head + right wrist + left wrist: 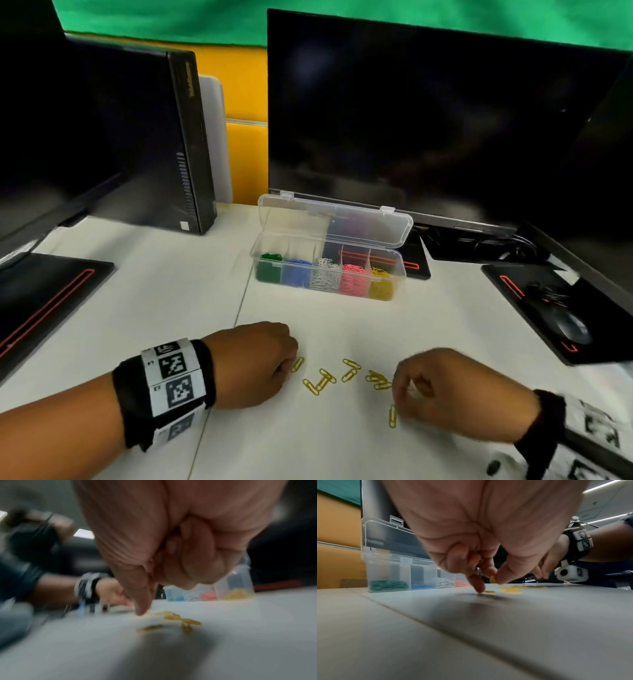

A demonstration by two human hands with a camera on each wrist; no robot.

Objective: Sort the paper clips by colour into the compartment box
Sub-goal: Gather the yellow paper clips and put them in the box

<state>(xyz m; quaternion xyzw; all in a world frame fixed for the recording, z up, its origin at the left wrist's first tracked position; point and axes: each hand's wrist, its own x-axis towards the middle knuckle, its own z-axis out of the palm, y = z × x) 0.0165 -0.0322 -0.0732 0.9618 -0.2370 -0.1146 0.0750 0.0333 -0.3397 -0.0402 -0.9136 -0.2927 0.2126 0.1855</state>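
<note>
Several loose yellow paper clips (320, 382) lie on the white table (154, 308) between my hands. My left hand (291, 368) is at their left end. In the left wrist view this hand (494, 580) pinches a yellow clip (492, 579) between thumb and finger, while its index fingertip (479, 588) touches the table beside another clip (489, 591). My right hand (399, 387) hovers over the right end of the clips, fingers curled in, with a yellow glint among them. The clear compartment box (255, 255) stands open behind, holding green, blue, white, pink and yellow clips (380, 284).
A large dark monitor (428, 120) stands right behind the box, with a black computer case (185, 137) at the back left. Black mats lie at the left (44, 294) and right, the right one bearing a mouse (570, 329). A seam in the table (239, 308) runs toward me.
</note>
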